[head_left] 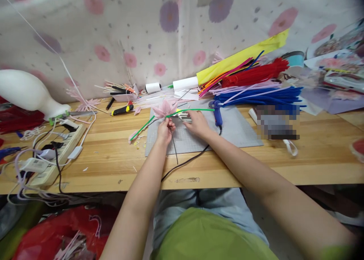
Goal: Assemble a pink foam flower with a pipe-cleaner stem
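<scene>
My left hand is closed around the thin dark stem of a pink flower, just below its petals. The petals look fuzzy, like pipe cleaner. A long green pipe cleaner passes by the flower; its left end lies near a small pink bud, and its right end reaches the glue gun. To the right, my right hand has its thumb and fingers curled around a silver metal tool that looks like pliers. My fingers hide part of it. Both hands are over the grey cutting mat.
A blue glue gun with a black cord stands by my right hand. Behind lie red and blue pipe cleaners, a yellow-handled cutter and a thread spool. A power strip with tangled cables and a white mannequin head are left.
</scene>
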Demonstrator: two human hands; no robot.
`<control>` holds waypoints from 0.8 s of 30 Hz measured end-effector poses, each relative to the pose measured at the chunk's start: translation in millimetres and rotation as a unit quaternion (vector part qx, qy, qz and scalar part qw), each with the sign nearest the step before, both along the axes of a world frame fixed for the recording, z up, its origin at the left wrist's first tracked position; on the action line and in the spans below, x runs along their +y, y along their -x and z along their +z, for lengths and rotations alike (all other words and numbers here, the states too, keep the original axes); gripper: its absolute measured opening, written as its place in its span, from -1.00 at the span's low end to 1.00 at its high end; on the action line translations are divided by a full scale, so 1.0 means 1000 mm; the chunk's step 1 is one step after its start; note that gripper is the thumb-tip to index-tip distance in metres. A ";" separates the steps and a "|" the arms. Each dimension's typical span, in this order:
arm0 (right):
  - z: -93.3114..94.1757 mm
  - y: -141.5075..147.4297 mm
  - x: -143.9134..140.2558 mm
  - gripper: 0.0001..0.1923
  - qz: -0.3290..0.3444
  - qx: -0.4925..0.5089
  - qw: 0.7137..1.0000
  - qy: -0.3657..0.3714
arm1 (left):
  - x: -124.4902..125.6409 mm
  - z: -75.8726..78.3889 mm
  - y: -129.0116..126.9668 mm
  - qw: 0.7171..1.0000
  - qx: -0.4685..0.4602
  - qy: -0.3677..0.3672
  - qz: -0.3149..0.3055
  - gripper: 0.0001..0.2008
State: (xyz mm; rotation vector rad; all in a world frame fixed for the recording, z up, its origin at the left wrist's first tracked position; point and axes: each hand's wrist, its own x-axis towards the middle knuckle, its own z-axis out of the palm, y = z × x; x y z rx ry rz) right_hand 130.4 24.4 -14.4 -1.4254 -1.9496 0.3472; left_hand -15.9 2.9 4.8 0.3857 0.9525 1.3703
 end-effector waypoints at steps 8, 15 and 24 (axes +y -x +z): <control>0.007 0.034 -0.001 -0.54 -0.014 0.369 0.899 0.235 | -0.012 -0.006 -0.009 0.999 -0.005 0.001 -0.038 -0.74; 0.016 0.025 0.014 -0.78 0.019 0.400 0.866 0.300 | -0.010 -0.001 0.005 0.986 -0.134 -0.010 -0.095 -0.68; 0.019 0.050 0.011 -0.77 -0.024 0.487 0.832 0.266 | -0.016 0.000 0.014 0.981 -0.159 -0.069 -0.085 -0.78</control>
